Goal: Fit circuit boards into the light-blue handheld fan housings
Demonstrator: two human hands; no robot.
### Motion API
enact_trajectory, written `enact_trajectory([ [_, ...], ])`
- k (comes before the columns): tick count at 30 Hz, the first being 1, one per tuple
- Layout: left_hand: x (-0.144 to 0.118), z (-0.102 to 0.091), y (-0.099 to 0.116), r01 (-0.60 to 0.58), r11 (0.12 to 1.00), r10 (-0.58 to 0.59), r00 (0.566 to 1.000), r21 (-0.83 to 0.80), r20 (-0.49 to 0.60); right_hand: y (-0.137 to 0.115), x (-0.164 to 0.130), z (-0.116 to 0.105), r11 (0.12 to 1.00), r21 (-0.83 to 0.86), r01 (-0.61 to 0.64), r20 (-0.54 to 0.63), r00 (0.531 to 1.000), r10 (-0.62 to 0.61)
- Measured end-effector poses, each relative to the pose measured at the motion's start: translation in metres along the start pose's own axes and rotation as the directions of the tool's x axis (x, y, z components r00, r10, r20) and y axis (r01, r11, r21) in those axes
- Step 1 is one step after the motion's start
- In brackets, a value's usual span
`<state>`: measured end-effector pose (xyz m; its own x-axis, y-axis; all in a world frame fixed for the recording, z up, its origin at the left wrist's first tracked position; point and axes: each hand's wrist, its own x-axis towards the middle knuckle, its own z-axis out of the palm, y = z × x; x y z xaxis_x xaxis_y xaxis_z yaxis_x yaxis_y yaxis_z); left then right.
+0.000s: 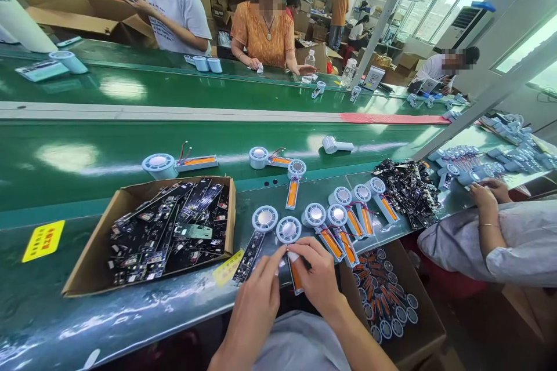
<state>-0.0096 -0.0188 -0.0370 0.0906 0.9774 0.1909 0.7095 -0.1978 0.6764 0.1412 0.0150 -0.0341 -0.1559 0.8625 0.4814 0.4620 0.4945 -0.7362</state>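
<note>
A light-blue handheld fan with a round head lies at the bench's near edge, orange strip showing in its open handle. My left hand is closed, its fingertips pinching at the fan's neck. From the other side my right hand grips the same spot, thumb and fingers pressed together over the handle. Any small part or wire between the fingertips is hidden. Just left lies another fan, a black circuit board along its handle. Several open fans with orange strips and red wires sit to the right.
A cardboard box of circuit boards stands at left, near yellow labels. More boards are heaped at right. A carton of fan parts sits below the edge. A co-worker's hands work at right; people sit across the green belt.
</note>
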Motion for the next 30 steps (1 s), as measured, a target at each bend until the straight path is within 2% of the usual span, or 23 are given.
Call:
enact_trajectory([
  [3, -0.003, 0.002, -0.002, 0.073, 0.996, -0.075, 0.997, -0.045, -0.027, -0.002, 0.008, -0.005, 0.999, -0.039, -0.019, -0.004, 1.0, 0.018],
  [6, -0.005, 0.003, -0.005, 0.112, 0.992, -0.113, 0.994, -0.051, -0.008, -0.007, 0.012, -0.006, 0.992, -0.124, 0.011, 0.008, 1.0, -0.01],
  [11, -0.002, 0.0, -0.005, 0.179, 0.98, -0.182, 0.983, -0.087, -0.029, -0.017, 0.012, -0.001, 0.955, -0.277, 0.104, 0.183, 0.982, -0.054],
  [13, -0.001, -0.002, -0.002, 0.206, 0.971, -0.213, 0.976, -0.118, -0.048, -0.02, 0.011, 0.0, 0.929, -0.343, 0.136, 0.211, 0.975, -0.065],
  [15, -0.001, -0.002, 0.001, 0.174, 0.976, -0.185, 0.98, -0.13, -0.077, -0.022, 0.012, -0.001, 0.905, -0.394, 0.16, 0.219, 0.973, -0.077],
  [18, -0.005, 0.003, 0.003, 0.03, 0.998, -0.042, 0.982, -0.063, -0.182, -0.024, 0.012, -0.001, 0.87, -0.455, 0.193, 0.24, 0.967, -0.089],
  [21, -0.011, 0.011, 0.002, -0.098, 0.993, 0.114, 0.954, 0.072, -0.276, -0.026, 0.013, 0.001, 0.833, -0.509, 0.218, 0.273, 0.958, -0.084],
  [23, -0.015, 0.016, 0.0, -0.139, 0.981, 0.175, 0.94, 0.138, -0.294, -0.026, 0.013, 0.002, 0.815, -0.534, 0.227, 0.288, 0.955, -0.077],
  [26, -0.015, 0.015, -0.002, -0.136, 0.986, 0.159, 0.946, 0.101, -0.281, -0.023, 0.018, -0.001, 0.836, -0.497, 0.231, 0.323, 0.944, -0.069],
  [30, -0.004, 0.002, -0.006, -0.052, 0.99, 0.026, 0.98, -0.129, -0.197, -0.014, 0.03, -0.011, 0.929, -0.315, 0.195, 0.364, 0.929, -0.072],
])
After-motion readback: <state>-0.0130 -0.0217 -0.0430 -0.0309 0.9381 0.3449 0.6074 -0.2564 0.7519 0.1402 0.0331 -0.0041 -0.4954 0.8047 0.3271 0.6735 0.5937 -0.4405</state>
